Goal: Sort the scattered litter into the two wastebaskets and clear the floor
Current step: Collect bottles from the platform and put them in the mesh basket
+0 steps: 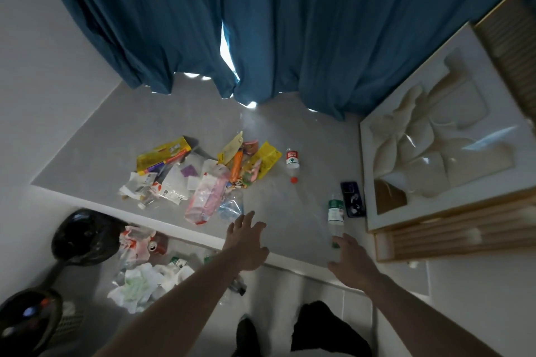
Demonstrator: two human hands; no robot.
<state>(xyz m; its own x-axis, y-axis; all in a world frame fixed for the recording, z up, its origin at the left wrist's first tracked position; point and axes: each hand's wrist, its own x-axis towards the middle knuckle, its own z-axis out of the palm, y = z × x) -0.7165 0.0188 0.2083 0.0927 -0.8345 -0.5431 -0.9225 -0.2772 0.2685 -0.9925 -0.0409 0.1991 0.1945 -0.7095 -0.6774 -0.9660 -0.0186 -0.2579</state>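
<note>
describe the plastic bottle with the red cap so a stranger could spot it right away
Start at the blue curtain and drop to the grey floor below it. Right of the yellow wrapper lies a clear plastic bottle, alone, with a red-and-white label and red cap; the other bottle wears green.

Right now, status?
Left hand open, empty, over floor. Right hand open, at green-label bottle. Litter pile unsorted; dark phone beside bottle.

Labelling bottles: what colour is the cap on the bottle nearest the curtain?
Red cap, clearest in the head view.
</note>
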